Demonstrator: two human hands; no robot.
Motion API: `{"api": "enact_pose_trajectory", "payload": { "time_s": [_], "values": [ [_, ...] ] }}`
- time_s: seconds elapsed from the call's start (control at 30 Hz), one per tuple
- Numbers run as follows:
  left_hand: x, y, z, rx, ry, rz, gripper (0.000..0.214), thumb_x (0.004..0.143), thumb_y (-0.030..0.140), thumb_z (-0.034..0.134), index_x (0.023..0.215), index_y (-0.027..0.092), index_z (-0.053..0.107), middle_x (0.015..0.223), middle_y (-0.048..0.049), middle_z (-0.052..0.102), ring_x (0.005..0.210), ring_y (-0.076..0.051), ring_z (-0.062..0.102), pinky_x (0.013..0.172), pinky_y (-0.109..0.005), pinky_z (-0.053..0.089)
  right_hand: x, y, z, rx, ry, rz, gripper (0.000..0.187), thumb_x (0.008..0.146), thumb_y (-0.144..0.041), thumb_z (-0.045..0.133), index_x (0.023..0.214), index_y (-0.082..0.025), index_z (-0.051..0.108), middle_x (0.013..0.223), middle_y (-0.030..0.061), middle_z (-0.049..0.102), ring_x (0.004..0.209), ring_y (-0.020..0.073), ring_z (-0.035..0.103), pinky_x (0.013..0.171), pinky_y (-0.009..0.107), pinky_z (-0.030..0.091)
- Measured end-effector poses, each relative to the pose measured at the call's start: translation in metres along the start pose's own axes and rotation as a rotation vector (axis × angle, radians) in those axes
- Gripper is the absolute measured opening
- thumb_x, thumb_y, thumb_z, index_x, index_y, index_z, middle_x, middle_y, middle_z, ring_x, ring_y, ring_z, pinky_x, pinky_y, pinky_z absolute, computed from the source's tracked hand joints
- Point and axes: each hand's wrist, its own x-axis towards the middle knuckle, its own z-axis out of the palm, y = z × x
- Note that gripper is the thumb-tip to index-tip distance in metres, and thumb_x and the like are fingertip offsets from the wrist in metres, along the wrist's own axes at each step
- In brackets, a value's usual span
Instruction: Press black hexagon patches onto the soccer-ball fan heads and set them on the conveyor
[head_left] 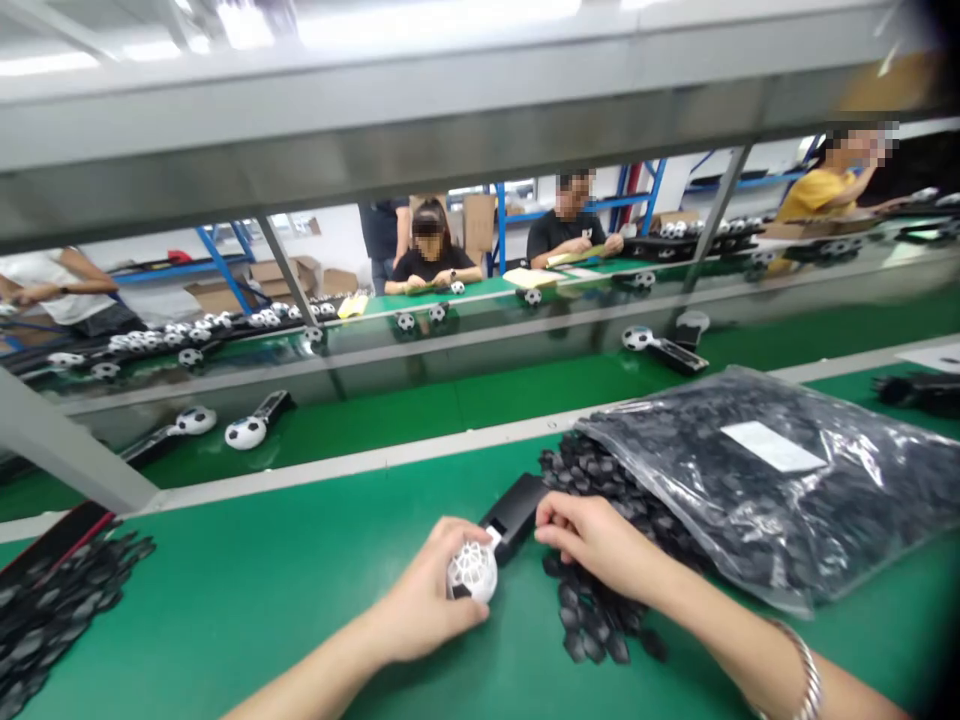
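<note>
My left hand is closed around a white, football-patterned round head with an open web-like top. From it a black rectangular handle points up and to the right, resting on or just above the green table. Just right of the handle, my right hand has its thumb and fingers pinched together; whatever is between them, if anything, is hidden. Under and beside that hand spreads a pile of small black flat pieces.
A clear plastic bag full of black pieces lies at right. More dark parts are heaped at far left. Beyond a pale ledge, a green belt carries football-headed items. A metal post stands left. Co-workers sit across.
</note>
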Motion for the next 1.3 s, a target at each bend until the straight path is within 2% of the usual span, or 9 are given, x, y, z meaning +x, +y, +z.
{"api": "enact_pose_trajectory", "payload": {
  "time_s": [0.1,0.27,0.33,0.47,0.57,0.67,0.8,0.93,1.3],
  "values": [
    [0.001,-0.002,0.000,-0.057,-0.017,-0.017,0.059,0.053,0.003,0.058,0.108,0.022,0.047,0.110,-0.0034,0.042,0.094,-0.019,0.046,0.081,-0.029,0.038,-0.001,-0.005,0.008,0.137,-0.019,-0.028,0.010,0.074,-0.016,0.055,0.083,-0.019,0.057,0.068,-0.0008,0.061,0.063,0.0132,0.058,0.058,0.022,0.045],
    [0.004,-0.007,-0.002,-0.054,-0.040,0.041,0.062,0.049,0.001,0.061,0.106,0.022,0.050,0.110,-0.0029,0.042,0.097,-0.019,0.046,0.085,-0.030,0.038,0.001,-0.006,0.016,0.041,0.042,-0.232,0.012,0.079,-0.022,0.053,0.074,-0.021,0.065,0.080,0.0027,0.063,0.075,0.0156,0.059,0.068,0.025,0.046],
    [0.006,-0.008,-0.002,-0.038,-0.010,0.021,0.060,0.051,0.006,0.067,0.107,0.021,0.050,0.107,-0.0028,0.045,0.095,-0.019,0.047,0.085,-0.031,0.039,0.001,-0.006,0.018,0.031,0.062,-0.265,0.013,0.080,-0.024,0.054,0.076,-0.022,0.066,0.082,0.0024,0.064,0.077,0.0158,0.060,0.071,0.026,0.045],
    [0.006,-0.006,0.001,-0.084,0.066,-0.024,0.055,0.056,0.017,0.070,0.106,0.019,0.049,0.094,-0.0020,0.051,0.086,-0.017,0.050,0.077,-0.030,0.042,-0.003,-0.011,0.021,0.055,0.082,-0.219,0.008,0.079,-0.025,0.057,0.081,-0.020,0.063,0.075,0.0006,0.066,0.070,0.0145,0.059,0.065,0.024,0.045],
    [0.007,-0.001,0.001,-0.110,0.028,-0.036,0.054,0.059,0.018,0.068,0.108,0.017,0.047,0.092,-0.0018,0.054,0.082,-0.017,0.052,0.074,-0.029,0.043,-0.004,-0.013,0.024,0.038,0.060,-0.318,0.010,0.081,-0.023,0.055,0.082,-0.019,0.064,0.083,0.0023,0.066,0.076,0.0140,0.060,0.073,0.025,0.045],
    [0.008,0.003,-0.003,-0.022,-0.027,-0.019,0.052,0.061,0.018,0.066,0.110,0.016,0.047,0.093,-0.0029,0.054,0.085,-0.018,0.053,0.077,-0.031,0.043,-0.005,-0.012,0.027,0.050,0.034,-0.366,0.012,0.081,-0.021,0.055,0.089,-0.018,0.063,0.088,0.0039,0.066,0.079,0.0136,0.060,0.074,0.025,0.045],
    [0.008,0.007,-0.006,0.087,-0.053,0.022,0.050,0.064,0.019,0.064,0.111,0.017,0.047,0.100,-0.0051,0.054,0.092,-0.020,0.052,0.082,-0.033,0.043,-0.007,-0.013,0.030,-0.021,-0.012,-0.395,0.009,0.081,-0.022,0.056,0.084,-0.017,0.064,0.081,0.0033,0.066,0.074,0.0135,0.059,0.069,0.024,0.044],
    [0.008,0.008,-0.005,0.171,-0.054,0.066,0.050,0.064,0.021,0.065,0.111,0.017,0.048,0.107,-0.0063,0.052,0.098,-0.022,0.051,0.086,-0.035,0.042,-0.006,-0.013,0.033,-0.068,-0.031,-0.483,0.012,0.083,-0.023,0.055,0.084,-0.018,0.065,0.084,0.0044,0.066,0.079,0.0149,0.058,0.072,0.026,0.043],
    [0.008,0.011,-0.002,0.213,-0.004,0.096,0.046,0.066,0.026,0.067,0.108,0.018,0.049,0.106,-0.0052,0.051,0.098,-0.021,0.050,0.088,-0.035,0.040,-0.002,-0.014,0.039,-0.085,0.044,-0.415,0.008,0.077,-0.025,0.062,0.076,-0.017,0.062,0.079,0.0028,0.060,0.077,0.0148,0.053,0.068,0.025,0.040]
  ]
}}
